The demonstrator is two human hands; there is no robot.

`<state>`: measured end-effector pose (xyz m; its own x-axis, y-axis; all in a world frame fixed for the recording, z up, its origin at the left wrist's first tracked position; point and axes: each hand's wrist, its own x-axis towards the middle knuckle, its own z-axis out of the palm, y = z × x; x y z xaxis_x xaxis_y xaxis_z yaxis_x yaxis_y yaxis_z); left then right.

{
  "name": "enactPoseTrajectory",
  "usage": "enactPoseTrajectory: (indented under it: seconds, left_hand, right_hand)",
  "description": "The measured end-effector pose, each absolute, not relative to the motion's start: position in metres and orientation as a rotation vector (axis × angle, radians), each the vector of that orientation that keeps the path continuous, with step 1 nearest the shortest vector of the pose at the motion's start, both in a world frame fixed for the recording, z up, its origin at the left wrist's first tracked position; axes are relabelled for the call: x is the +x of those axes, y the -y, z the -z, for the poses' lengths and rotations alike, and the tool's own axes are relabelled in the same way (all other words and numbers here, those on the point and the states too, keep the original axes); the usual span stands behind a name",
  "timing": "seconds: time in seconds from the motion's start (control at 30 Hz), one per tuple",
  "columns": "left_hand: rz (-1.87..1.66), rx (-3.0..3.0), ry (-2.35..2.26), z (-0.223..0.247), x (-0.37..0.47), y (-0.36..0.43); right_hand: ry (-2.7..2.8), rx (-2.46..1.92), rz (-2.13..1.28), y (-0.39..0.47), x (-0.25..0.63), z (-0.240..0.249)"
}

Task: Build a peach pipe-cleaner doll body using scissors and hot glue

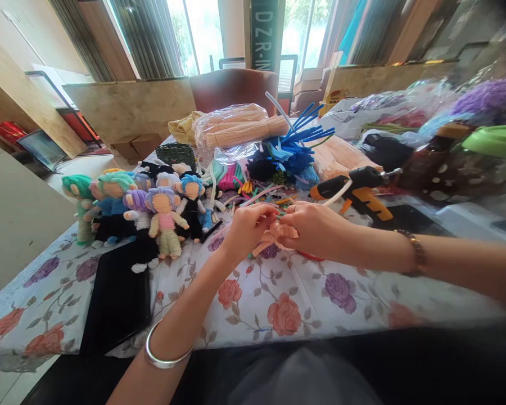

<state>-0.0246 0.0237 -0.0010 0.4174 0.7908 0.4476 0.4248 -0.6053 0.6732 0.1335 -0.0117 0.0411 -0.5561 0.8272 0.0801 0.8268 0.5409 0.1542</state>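
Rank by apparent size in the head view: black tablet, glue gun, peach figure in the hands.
1. black tablet, though it lies nearest the camera
2. glue gun
3. peach figure, partly covered by both hands

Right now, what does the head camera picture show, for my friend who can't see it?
Two hands, left hand and right hand, hold a peach fuzzy-wire figure above a flowered tablecloth. Little dolls stand to the left; a glue gun lies behind.

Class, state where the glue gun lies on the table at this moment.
In the head view, the glue gun lies on the floral tablecloth right of centre, just behind the right hand, with the blue pipe cleaners behind it.
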Motion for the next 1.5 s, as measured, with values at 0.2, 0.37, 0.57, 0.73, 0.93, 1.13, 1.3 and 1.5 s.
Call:
enactPoseTrajectory:
  seconds: [0.2,0.37,0.57,0.73,0.93,1.13,1.3,1.5]
  left_hand:
    - [-1.033,2.205,-0.993,-0.001,-0.027,-0.023]
    - [-1.022,2.249,-1.009,-0.002,-0.028,-0.022]
    - [-0.964,2.038,-1.062,-0.003,-0.031,-0.018]
    - [-0.947,1.948,-0.989,0.006,-0.040,-0.015]
    - [-0.914,1.818,-0.979,0.014,-0.037,-0.008]
    - [-0.995,1.537,-1.114,0.019,-0.032,-0.007]
    - [-0.922,1.749,-1.133,0.018,-0.034,-0.007]
    - [-0.968,1.758,-1.190,0.020,-0.031,-0.005]
  right_hand:
    - [-2.703,1.563,-0.149,0.017,0.129,-0.047]
    - [-2.728,1.479,-0.130,0.017,0.126,-0.050]
    - [-2.805,1.422,-0.159,0.012,0.126,-0.046]
    - [-2.769,1.458,-0.151,0.011,0.126,-0.044]
    - [-2.720,1.487,-0.134,0.011,0.123,-0.047]
    - [-2.812,1.438,-0.132,0.006,0.127,-0.043]
    - [-2.788,1.425,-0.130,0.001,0.129,-0.043]
    - [-2.757,1.332,-0.095,-0.006,0.125,-0.052]
